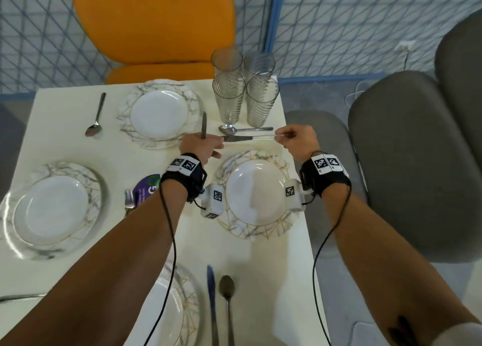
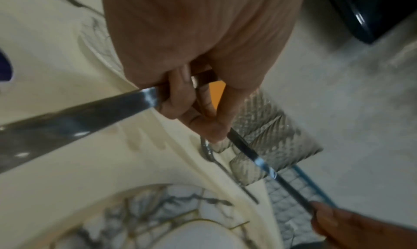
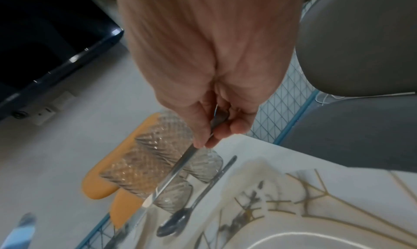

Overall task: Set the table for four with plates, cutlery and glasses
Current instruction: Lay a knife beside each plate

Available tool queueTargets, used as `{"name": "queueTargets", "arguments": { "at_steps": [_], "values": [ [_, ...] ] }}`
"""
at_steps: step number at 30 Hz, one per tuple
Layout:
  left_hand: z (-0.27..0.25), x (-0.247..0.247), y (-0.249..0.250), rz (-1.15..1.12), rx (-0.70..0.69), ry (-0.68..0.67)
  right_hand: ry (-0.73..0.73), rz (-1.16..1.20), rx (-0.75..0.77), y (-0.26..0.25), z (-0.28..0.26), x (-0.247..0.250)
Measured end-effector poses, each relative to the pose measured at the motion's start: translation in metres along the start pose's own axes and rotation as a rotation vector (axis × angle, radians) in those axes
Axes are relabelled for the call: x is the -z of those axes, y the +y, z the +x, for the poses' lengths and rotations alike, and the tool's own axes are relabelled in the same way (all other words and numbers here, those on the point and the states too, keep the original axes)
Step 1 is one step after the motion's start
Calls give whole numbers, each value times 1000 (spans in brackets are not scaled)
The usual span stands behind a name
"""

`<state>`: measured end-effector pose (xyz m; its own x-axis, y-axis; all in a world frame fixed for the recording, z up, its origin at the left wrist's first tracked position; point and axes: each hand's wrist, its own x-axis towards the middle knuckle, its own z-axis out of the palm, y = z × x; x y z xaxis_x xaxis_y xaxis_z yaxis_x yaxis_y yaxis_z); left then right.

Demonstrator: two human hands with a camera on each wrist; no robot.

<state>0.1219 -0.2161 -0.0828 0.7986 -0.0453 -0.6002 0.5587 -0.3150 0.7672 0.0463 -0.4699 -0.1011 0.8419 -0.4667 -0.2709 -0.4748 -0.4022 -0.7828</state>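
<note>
My left hand (image 1: 204, 143) grips one knife (image 1: 203, 125) by the handle, blade pointing away over the far plate (image 1: 159, 113). My right hand (image 1: 284, 136) pinches the handle end of a second knife (image 1: 242, 138), held level just above the table (image 1: 294, 231) beyond the right plate (image 1: 257, 193). In the left wrist view my left fingers (image 2: 207, 126) touch that second knife (image 2: 259, 161) at its blade end. In the right wrist view my right hand (image 3: 210, 137) holds its handle (image 3: 178, 167). A spoon (image 1: 242, 130) lies beside it. Four ribbed glasses (image 1: 242, 95) stand close behind.
Two more plates lie at the left (image 1: 52, 207) and the near edge (image 1: 172, 311). A knife (image 1: 211, 293) and spoon (image 1: 227, 291) lie by the near plate, another spoon (image 1: 95, 119) at far left. Forks (image 1: 128, 198) and a purple disc (image 1: 147, 188) lie under my left forearm. Orange chair (image 1: 156, 19), grey chair (image 1: 417, 163).
</note>
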Motion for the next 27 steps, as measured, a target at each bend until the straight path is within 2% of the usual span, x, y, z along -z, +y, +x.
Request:
{"name": "queueTargets", "arguments": {
  "at_steps": [5,11,14,17,20,24,27],
  "values": [
    [24,-12,5,227,58,-10,34,-34,-98,3,13,-13],
    [57,-22,-7,290,121,40,70,-106,-192,9,24,-27],
    [67,-26,-17,304,71,75,72,-136,-181,10,26,-29],
    [72,-30,-14,264,137,99,82,-162,-173,11,32,-35],
    [81,-31,-10,271,134,135,95,-187,-166,12,39,-38],
    [80,-32,-6,308,171,98,72,-250,-162,14,46,-39],
    [81,-32,-6,334,142,180,83,-252,-169,15,48,-40]
  ]
}}
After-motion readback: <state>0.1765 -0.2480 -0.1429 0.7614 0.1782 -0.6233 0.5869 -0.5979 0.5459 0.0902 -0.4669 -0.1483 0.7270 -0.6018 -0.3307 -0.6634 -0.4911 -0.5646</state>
